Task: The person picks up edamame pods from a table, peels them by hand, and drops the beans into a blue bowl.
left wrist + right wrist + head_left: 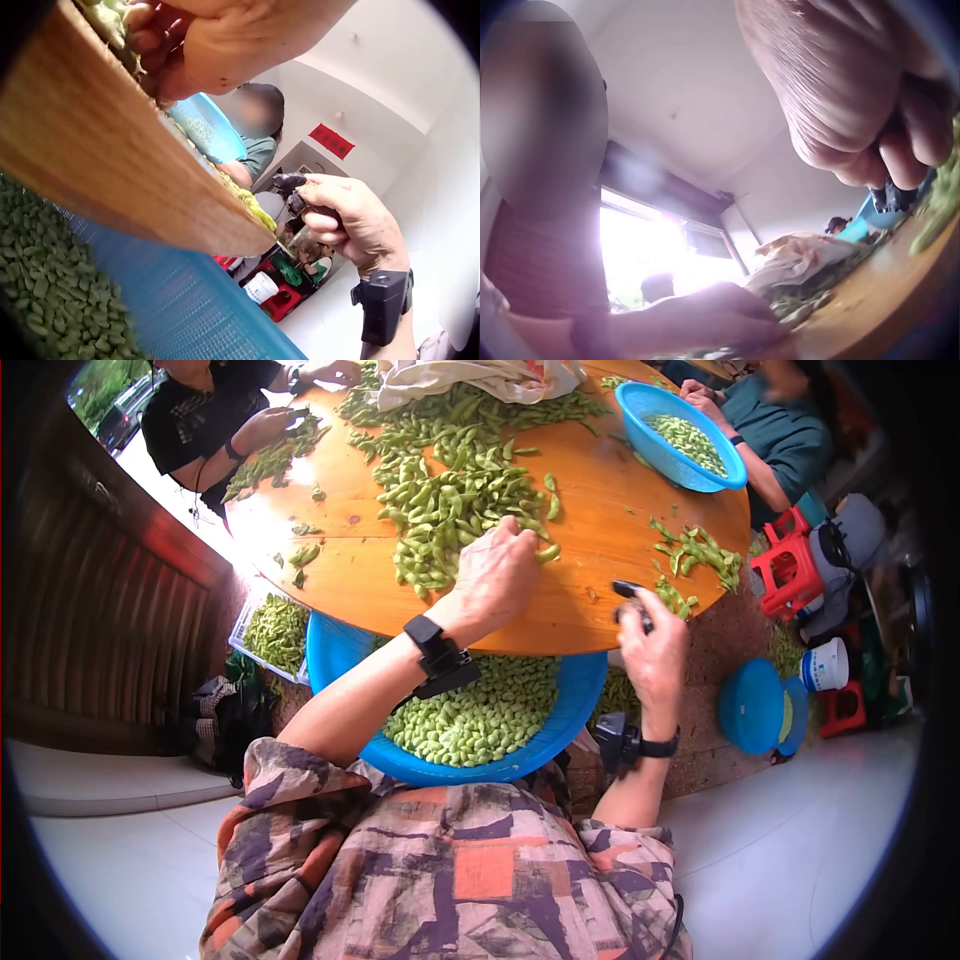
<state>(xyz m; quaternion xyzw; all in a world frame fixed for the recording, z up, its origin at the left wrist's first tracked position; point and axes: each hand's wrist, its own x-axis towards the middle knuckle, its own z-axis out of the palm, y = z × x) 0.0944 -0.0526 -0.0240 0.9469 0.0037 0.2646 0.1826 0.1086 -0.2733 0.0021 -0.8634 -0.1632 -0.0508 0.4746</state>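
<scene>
On the tabletop our left hand grabs pods from a big unsorted pile, our right hand grips a dark tool, and the basin is half full.

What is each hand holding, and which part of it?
The right hand grips a small dark tool by its lower end. The left hand reaches into the edamame pods; any grip there is hidden.

A round wooden table bears a big heap of green pods mid-left, a blue basket far right, smaller pods right.
</scene>
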